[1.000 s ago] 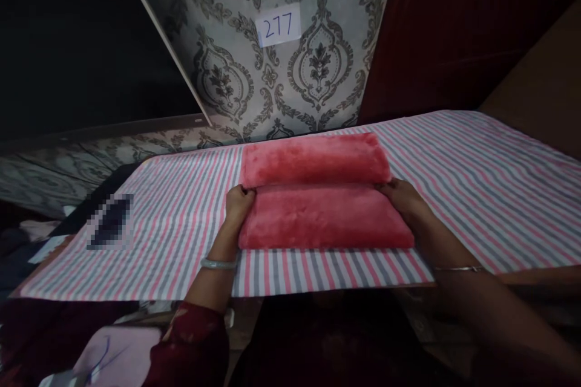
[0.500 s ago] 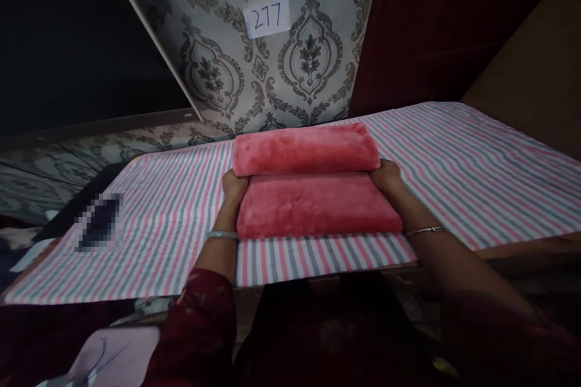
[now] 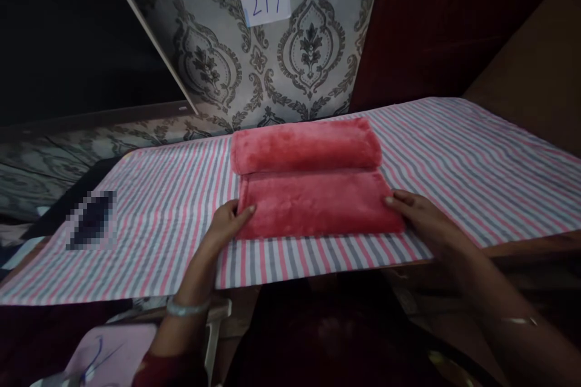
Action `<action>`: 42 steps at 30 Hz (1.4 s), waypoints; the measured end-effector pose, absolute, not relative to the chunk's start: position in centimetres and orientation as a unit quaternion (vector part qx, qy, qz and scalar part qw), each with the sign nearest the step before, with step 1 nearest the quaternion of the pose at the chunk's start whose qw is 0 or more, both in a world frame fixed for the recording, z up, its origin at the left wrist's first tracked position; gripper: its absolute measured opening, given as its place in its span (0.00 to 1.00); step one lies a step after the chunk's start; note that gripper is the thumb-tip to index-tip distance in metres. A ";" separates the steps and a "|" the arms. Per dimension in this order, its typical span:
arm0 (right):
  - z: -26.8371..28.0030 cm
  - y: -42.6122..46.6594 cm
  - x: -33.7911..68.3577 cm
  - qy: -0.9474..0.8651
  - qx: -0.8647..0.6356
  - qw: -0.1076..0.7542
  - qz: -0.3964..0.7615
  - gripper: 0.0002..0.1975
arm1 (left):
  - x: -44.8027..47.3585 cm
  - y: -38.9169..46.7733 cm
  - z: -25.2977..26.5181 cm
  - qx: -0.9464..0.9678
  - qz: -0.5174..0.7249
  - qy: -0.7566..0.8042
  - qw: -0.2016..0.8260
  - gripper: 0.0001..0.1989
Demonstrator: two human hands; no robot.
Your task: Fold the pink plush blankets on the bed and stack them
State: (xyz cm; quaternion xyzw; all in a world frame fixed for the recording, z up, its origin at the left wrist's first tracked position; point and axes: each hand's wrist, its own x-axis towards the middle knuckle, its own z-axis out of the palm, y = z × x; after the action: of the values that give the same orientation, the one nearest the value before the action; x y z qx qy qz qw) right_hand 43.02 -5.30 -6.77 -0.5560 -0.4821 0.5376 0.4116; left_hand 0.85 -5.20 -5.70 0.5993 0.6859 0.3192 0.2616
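A coral-red plush blanket (image 3: 313, 202) lies folded on the striped cloth, its far part doubled over into a thick roll and its near part flat. My left hand (image 3: 227, 222) grips the left edge of the near part, thumb on top and the other fingers partly hidden at the side. At the opposite edge, my right hand (image 3: 420, 214) pinches the near part with its thumb on top. Neither hand touches the thick far roll.
Under the blanket, a pink, grey and white striped cloth (image 3: 167, 205) covers the table. A dark blurred-out object (image 3: 92, 221) lies at left. Behind stand a dark screen (image 3: 86, 42) and a patterned wall with a paper marked 277 (image 3: 265, 1). A pink-topped seat (image 3: 111, 351) is at lower left.
Both hands have left the ends of the far roll and come nearer to me, onto the side edges of the near part. The blanket keeps nearly the same shape and place.
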 end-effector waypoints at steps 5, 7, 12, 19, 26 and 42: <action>-6.6 -7.9 43.0 -0.561 -0.558 0.383 0.477 0.24 | 0.6 -9.6 -6.7 0.636 0.346 0.658 0.207 0.19; -7.0 -7.8 43.4 -0.563 -0.589 0.386 0.433 0.22 | 0.3 -10.2 -6.5 0.628 0.331 0.681 0.179 0.19; -7.9 -7.4 44.4 -0.586 -0.626 0.363 0.365 0.21 | -0.3 -10.6 -5.9 0.660 0.294 0.683 0.110 0.18; -6.9 -6.5 42.9 -0.606 -0.659 0.345 0.282 0.23 | 2.0 -9.1 -4.4 0.623 0.239 0.740 0.081 0.20; -8.8 -5.6 41.7 -0.625 -0.717 0.286 0.112 0.17 | 4.2 -8.1 -5.1 0.590 0.139 0.793 0.054 0.14; -7.7 -4.3 36.6 -0.825 -0.497 0.262 -0.061 0.28 | 6.7 -6.0 -4.7 0.812 0.123 0.563 -0.087 0.26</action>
State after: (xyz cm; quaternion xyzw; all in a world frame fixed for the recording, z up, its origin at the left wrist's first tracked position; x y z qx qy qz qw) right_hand 36.64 -4.31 -7.73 -0.4966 -0.8253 -0.0611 0.2618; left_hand 6.68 -6.02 -4.69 0.8122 0.5635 0.1234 -0.0869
